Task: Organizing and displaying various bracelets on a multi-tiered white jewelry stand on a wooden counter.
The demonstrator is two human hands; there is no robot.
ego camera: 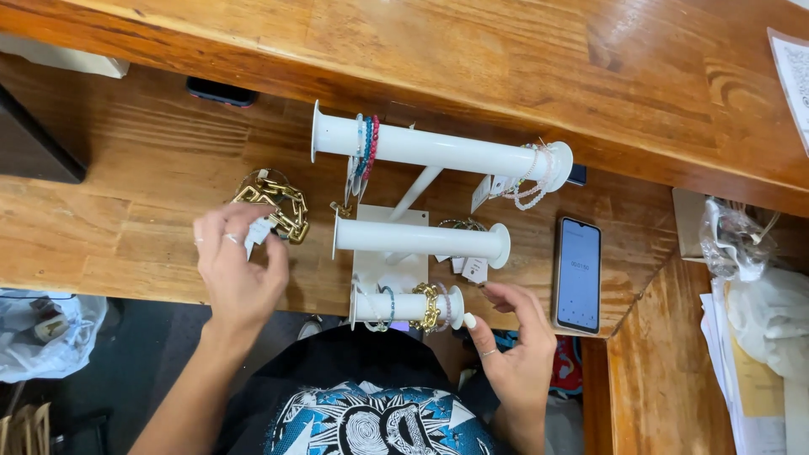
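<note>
Nearest me, below the table [126, 244] edge, sits a dark shirt with a blue and white print [379, 421], and just past it the lowest bar [409, 306] of a white three-tier bracelet stand [396, 253]. Its smooth painted tubes look hard and slick, so anything looped on them should slide freely.

I see my left hand [238, 270] pinching a small white paper tag [258, 232] between thumb and fingertips, closed on it. That tag seems tied to the chunky gold chain bracelet [282, 206], which lies heaped on the wood just beyond my fingers, left of the stand. I judge the chain fairly heavy for its size, limp at every link, glossy and slippery (the tag would tear before it carried that weight), so the links themselves are the safer place to grip.

My right hand [510, 341] rests loosely open, fingers curled, thumb tip touching the flanged end of the lowest bar, holding nothing. On that bar hang a gold link bracelet [430, 307] and thin beaded strands; red and blue beads [367, 145] circle the top bar [442, 150]. A smartphone [578, 274] lies flat to the right.
</note>
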